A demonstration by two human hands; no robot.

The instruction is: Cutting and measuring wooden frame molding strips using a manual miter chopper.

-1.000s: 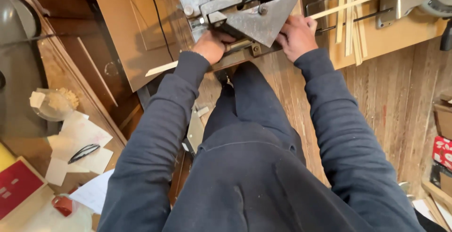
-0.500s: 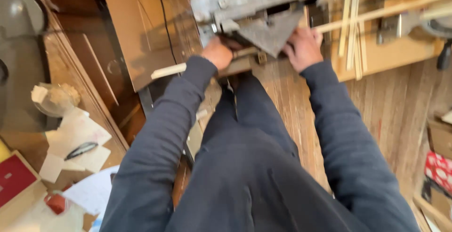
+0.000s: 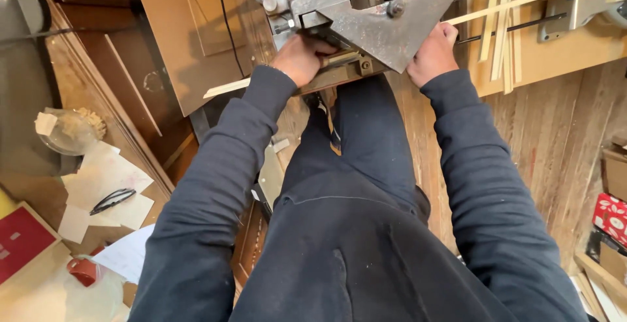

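We press left hand (image 3: 302, 57), fingers curled on pale wood strip (image 3: 225, 87), under grey steel machine (image 3: 366, 5); right hand (image 3: 434, 53) clasps its angular plate edge; worn plank floor (image 3: 555, 139).

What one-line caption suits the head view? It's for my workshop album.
Seen from above, left hand and right hand grip a grey metal cutting machine beside thin wooden strips.

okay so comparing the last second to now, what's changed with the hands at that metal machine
Little changed. The left hand keeps its grip at the front of the grey metal machine, over the thin wooden strip, and the right hand stays on the right edge. Only the camera view shifted slightly.
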